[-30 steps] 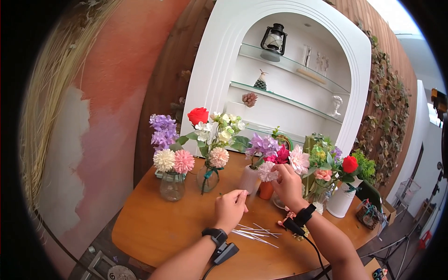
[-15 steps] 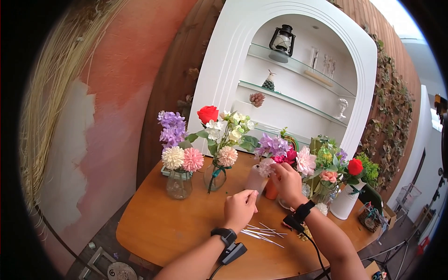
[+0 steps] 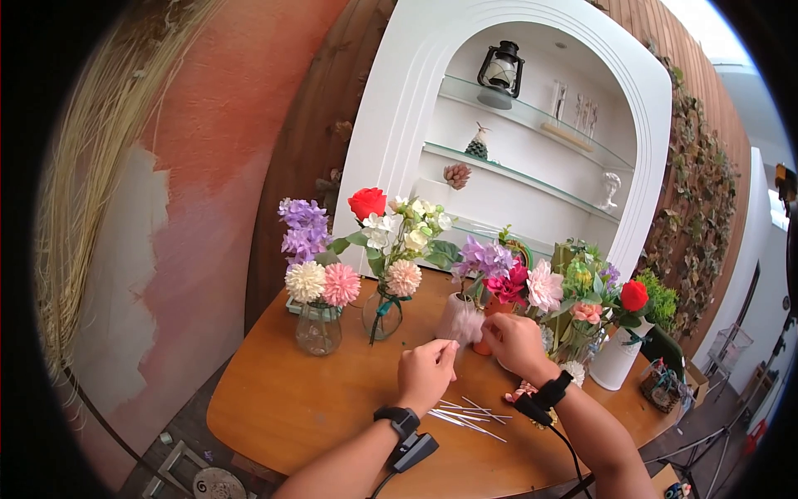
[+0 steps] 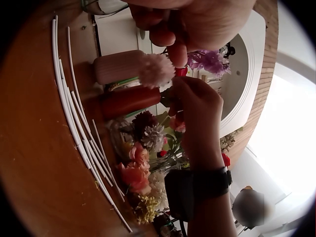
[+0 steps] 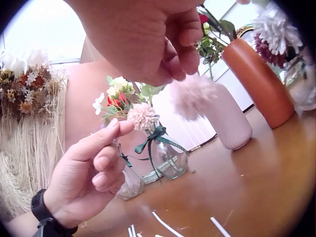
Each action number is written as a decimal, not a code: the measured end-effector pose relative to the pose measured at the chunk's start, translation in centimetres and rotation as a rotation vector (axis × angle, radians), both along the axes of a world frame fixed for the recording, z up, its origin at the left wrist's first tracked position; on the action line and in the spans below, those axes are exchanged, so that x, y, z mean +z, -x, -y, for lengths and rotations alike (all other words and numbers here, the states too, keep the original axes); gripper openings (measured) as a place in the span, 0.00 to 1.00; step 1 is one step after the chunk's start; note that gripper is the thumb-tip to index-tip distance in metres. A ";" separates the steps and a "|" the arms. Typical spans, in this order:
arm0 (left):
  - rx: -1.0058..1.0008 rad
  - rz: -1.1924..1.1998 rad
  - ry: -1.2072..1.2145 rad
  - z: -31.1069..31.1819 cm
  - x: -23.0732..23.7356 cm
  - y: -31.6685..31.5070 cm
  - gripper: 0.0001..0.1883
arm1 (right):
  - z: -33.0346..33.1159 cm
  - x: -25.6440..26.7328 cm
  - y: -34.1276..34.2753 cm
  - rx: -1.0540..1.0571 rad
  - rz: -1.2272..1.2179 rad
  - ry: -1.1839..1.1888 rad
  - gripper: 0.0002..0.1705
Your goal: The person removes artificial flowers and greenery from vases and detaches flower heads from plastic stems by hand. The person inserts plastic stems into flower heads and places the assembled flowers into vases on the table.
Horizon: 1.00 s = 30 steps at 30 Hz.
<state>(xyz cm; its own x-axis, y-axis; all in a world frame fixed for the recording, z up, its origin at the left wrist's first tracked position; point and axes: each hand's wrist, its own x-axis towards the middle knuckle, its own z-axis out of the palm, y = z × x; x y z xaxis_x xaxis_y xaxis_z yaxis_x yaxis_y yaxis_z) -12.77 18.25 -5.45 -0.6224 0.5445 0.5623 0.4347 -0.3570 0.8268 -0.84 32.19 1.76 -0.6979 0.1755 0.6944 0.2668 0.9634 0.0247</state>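
My right hand (image 3: 517, 343) pinches a pale pink pompom flower (image 5: 193, 97) at its fingertips. The blossom is blurred and tips downward, overlapping the ribbed pale pink vase (image 5: 229, 121) in the head view. Nearer to me and to the left is my left hand (image 3: 426, 376), raised above the table with curled fingers, thumb and forefinger tips together. Nothing shows between those tips in the right wrist view. Thin white sticks (image 3: 467, 416) lie loosely piled on the wooden table (image 3: 332, 416) below the hands. An orange vase (image 5: 259, 81) stands beside the pink one.
Two glass vases of flowers, one with a green ribbon (image 3: 386, 306), stand at the left. A white vase (image 3: 611, 366) with a red rose stands at the right, near a small basket (image 3: 659, 387). Loose blossoms (image 4: 136, 175) lie near the sticks. A white arched shelf (image 3: 399, 125) rises behind.
The pompom flower has swung downward from above the right fingertips to in front of the pink vase, and the right hand has dropped slightly. My left hand keeps its curled pose.
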 end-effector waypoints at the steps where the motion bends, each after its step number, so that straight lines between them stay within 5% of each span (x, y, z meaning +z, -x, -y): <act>1: -0.005 0.003 0.006 0.0 0.0 0.0 0.12 | 0.3 0.0 -0.6 -0.001 -0.001 0.003 0.09; 3: -0.011 0.004 0.015 0.1 0.0 -0.1 0.12 | 1.5 0.4 -2.0 -0.019 0.303 0.029 0.10; 8: -0.035 -0.010 -0.004 -0.3 -0.4 0.2 0.13 | 1.2 -2.0 -3.8 -0.032 0.444 0.138 0.12; 12: -0.029 0.046 -0.005 0.1 0.0 0.4 0.13 | 1.1 -2.6 -3.3 0.112 0.447 0.124 0.33; 16: -0.017 0.076 -0.010 0.0 -0.2 0.6 0.13 | -1.6 -5.4 -0.7 0.392 0.396 0.048 0.32; 19: -0.008 0.088 0.016 0.2 -0.1 0.8 0.14 | -2.5 -5.8 1.0 0.282 0.646 0.107 0.28; 27: 0.016 0.072 0.023 -0.2 -0.5 1.3 0.14 | -2.3 -4.2 0.9 0.247 0.486 0.101 0.23; 30: 0.020 0.056 0.032 -0.1 -0.3 1.3 0.14 | -1.5 -2.3 0.1 0.252 0.292 0.274 0.24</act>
